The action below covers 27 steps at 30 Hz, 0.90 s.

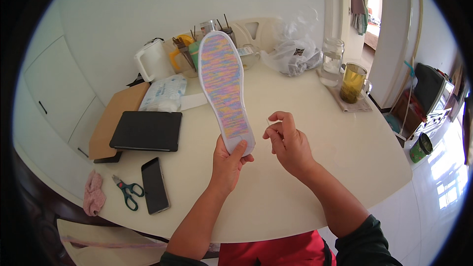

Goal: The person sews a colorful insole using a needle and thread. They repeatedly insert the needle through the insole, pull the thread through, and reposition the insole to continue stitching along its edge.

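Observation:
My left hand (228,164) grips the plain white heel end of an embroidered insole (224,85), thumb on top. The insole stands nearly upright above the table, its stitched face of pink, yellow, blue and purple turned towards me and its edge bound in white. To the right, apart from the insole, my right hand (290,144) is raised with curled fingers. A thin pale needle-like object (269,121) shows at its fingertips; it is too small to name surely. Any thread is too fine to make out.
On the cream table (295,199) lie a smartphone (155,186), green-handled scissors (128,191), a pink cloth (94,194) and a black tablet case (147,131). Behind stand a white kettle (155,61) and a plastic bag (295,53). A glass jar (332,62) and tea mug (353,83) stand right.

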Tool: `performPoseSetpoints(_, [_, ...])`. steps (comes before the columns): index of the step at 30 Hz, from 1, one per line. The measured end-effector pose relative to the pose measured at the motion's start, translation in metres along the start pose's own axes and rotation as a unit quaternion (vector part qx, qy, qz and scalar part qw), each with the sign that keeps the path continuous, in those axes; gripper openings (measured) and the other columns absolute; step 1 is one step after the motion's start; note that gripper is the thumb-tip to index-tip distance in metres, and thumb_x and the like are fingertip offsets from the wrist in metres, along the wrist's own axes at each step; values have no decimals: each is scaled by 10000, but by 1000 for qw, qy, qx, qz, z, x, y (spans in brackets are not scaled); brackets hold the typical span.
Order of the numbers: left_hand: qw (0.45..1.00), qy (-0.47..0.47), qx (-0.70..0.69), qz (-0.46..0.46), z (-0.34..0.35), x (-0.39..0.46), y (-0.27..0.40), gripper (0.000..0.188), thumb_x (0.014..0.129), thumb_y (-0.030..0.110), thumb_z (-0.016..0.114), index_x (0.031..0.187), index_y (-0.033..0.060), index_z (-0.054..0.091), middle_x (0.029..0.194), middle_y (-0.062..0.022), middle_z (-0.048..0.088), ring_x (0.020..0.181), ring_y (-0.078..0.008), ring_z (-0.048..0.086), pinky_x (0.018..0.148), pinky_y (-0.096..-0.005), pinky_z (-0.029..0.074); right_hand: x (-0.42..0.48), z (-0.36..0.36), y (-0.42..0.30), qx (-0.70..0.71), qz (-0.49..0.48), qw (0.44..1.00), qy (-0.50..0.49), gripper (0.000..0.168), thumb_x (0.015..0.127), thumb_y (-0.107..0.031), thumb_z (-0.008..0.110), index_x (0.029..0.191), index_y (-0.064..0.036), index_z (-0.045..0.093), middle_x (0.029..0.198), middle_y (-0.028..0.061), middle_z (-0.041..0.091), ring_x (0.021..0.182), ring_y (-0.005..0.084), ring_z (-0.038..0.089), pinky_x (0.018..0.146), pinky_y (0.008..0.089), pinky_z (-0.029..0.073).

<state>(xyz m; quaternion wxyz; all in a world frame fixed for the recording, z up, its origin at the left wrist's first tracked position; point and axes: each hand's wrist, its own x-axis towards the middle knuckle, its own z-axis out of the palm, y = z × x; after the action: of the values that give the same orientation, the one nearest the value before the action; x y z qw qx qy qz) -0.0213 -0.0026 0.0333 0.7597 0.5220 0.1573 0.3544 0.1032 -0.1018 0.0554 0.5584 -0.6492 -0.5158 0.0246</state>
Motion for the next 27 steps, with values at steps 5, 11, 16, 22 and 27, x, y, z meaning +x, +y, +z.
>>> performPoseSetpoints(5, [1000, -17, 13, -3, 2, -2, -1, 311, 888, 95, 526, 1164, 85, 382, 1037, -48, 549, 863, -125, 547, 629, -267, 464, -1, 4, 3, -114, -182, 974, 65, 126, 783, -57, 612, 904, -77, 582, 759, 19, 605, 609, 190, 607, 473, 273, 466])
performPoseSetpoints(11, [999, -26, 26, 2, 4, -2, -4, 340, 885, 107, 537, 1181, 88, 369, 1057, -45, 532, 841, -113, 536, 622, -264, 468, -2, 6, 6, -156, -233, 955, 96, 135, 715, -21, 637, 834, -82, 614, 783, 1, 542, 544, 146, 553, 417, 259, 441])
performPoseSetpoints(16, [999, -36, 37, 2, 5, -3, -3, 347, 886, 117, 541, 1185, 88, 368, 1061, -43, 531, 850, -113, 538, 622, -262, 472, -2, 6, 8, -168, -239, 951, 100, 156, 699, -19, 635, 838, -86, 613, 792, 1, 531, 535, 141, 545, 403, 263, 434])
performPoseSetpoints(22, [998, -41, 46, 4, 5, -4, -4, 343, 891, 108, 530, 1191, 89, 366, 1063, -48, 534, 857, -117, 541, 624, -267, 474, -2, 7, 10, -169, -236, 952, 96, 142, 706, -39, 635, 838, -88, 612, 784, 1, 525, 532, 141, 546, 394, 265, 429])
performPoseSetpoints(27, [997, -41, 62, 3, 7, -4, -3, 336, 895, 99, 518, 1195, 88, 367, 1060, -49, 537, 852, -119, 544, 625, -272, 475, -2, 7, 10, -176, -236, 951, 98, 134, 710, -44, 634, 834, -90, 610, 780, 1, 523, 531, 145, 544, 394, 267, 430])
